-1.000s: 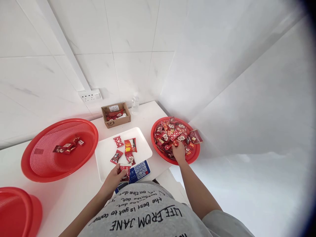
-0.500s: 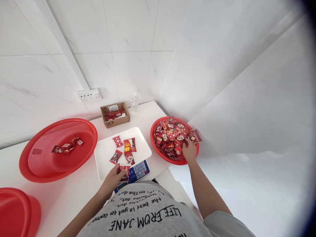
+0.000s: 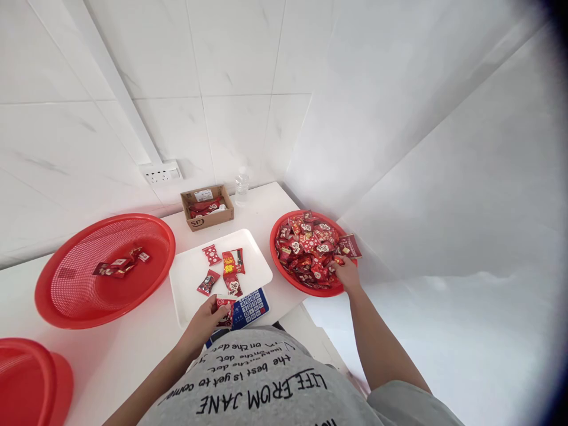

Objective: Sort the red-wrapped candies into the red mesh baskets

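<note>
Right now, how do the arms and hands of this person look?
The left hand and right hand are bare: no gloves or watch visible. The right sleeve, short and grey, matches the black-lettered shirt; the left sleeve is out of view.

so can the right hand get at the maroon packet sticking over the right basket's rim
Probably yes: the maroon packet lies largely uncovered at the rim of the right basket, just beyond the right hand, with nothing visible between. Whether the fingers hold anything is unclear.

Seen with glossy red film packets (image 3: 232,262) atop a smooth white rectangular plastic tray (image 3: 255,263), a perforated round red plastic basket (image 3: 116,290) at its left.
</note>
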{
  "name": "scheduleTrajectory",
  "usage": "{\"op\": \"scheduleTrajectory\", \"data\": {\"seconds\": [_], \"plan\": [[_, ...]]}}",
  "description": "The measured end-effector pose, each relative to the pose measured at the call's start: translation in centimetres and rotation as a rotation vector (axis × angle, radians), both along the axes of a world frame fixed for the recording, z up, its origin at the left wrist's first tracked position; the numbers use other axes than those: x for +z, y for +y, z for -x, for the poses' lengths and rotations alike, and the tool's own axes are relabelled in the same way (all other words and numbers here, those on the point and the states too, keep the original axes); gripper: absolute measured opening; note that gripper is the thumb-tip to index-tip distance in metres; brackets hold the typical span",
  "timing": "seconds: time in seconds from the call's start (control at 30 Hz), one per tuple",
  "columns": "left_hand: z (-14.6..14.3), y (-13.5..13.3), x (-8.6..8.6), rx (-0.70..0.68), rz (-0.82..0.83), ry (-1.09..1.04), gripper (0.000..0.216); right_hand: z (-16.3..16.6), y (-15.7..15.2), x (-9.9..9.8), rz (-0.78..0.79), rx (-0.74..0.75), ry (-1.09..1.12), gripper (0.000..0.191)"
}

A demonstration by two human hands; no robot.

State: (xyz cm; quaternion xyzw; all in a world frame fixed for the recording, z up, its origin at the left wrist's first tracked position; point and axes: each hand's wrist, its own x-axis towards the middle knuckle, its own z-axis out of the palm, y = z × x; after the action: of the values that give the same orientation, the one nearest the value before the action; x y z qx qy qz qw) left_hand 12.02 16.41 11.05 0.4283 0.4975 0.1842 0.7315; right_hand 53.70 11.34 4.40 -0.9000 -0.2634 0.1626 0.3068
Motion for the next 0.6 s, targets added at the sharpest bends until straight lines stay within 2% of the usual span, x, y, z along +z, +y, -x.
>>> {"op": "scheduleTrajectory", "data": {"seconds": [0.2, 0.33, 0.43, 0.5, 0.6], "plan": [[0.0, -0.1, -0.1, 0.011, -0.006, 0.004, 0.032, 0.6, 0.4, 1.9, -0.209, -0.103, -0.042, 0.037], [0.2, -0.4, -0.1, 0.036, 0.002, -0.019, 0.031, 2.1, 1.8, 4.0, -0.296, -0.053, -0.124, 0.037], [0.4, -0.6, 0.1, 0.063, 0.010, -0.063, 0.031, 4.6, 3.4, 5.3, -0.358, -0.024, -0.139, 0.039], [0.6, -0.7, 0.3, 0.082, 0.013, -0.085, 0.033, 7.4, 4.5, 5.5, -0.383, 0.066, -0.023, 0.042], [0.9, -0.9, 0.5, 0.103, 0.022, -0.070, 0.036, 13.0, 6.3, 4.7, -0.340, 0.360, 0.288, 0.039]]}}
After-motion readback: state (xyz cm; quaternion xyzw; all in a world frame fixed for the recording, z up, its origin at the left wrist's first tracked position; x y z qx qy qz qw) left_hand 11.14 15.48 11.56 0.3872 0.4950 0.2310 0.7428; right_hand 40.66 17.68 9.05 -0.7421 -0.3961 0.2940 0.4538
